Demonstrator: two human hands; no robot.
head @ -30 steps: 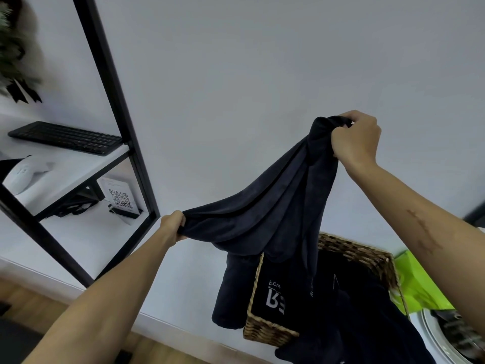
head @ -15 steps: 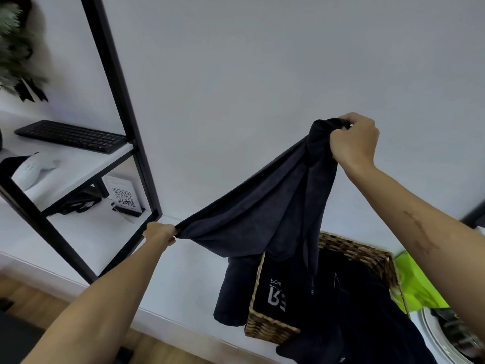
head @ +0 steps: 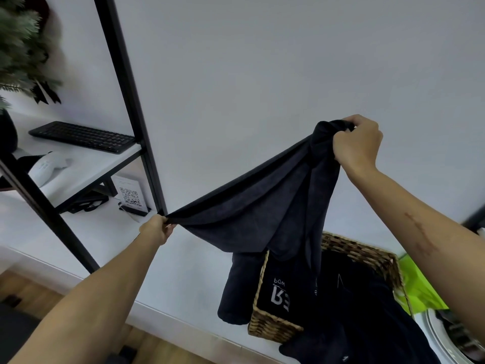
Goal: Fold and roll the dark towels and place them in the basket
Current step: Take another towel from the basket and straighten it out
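— Holding what, exactly?
— Left hand point(head: 157, 230) pinches one end of a dark towel point(head: 265, 206); right hand point(head: 358, 143) grips the other end higher up.
— And the towel?
— Stretched between them, sagging over the wicker basket point(head: 367, 254), which holds more dark cloth.

The fingertips of the left hand point(head: 157, 229) are buried in the pinched corner of the dark towel point(head: 262, 206). Below the right hand point(head: 358, 143), the basket point(head: 273, 329) is largely covered by dark cloth, and its white lettering is only partly readable. Beyond the left hand, the QR card point(head: 130, 195) is too small to be read. The plant point(head: 18, 48) is blurred and cut by the left edge.
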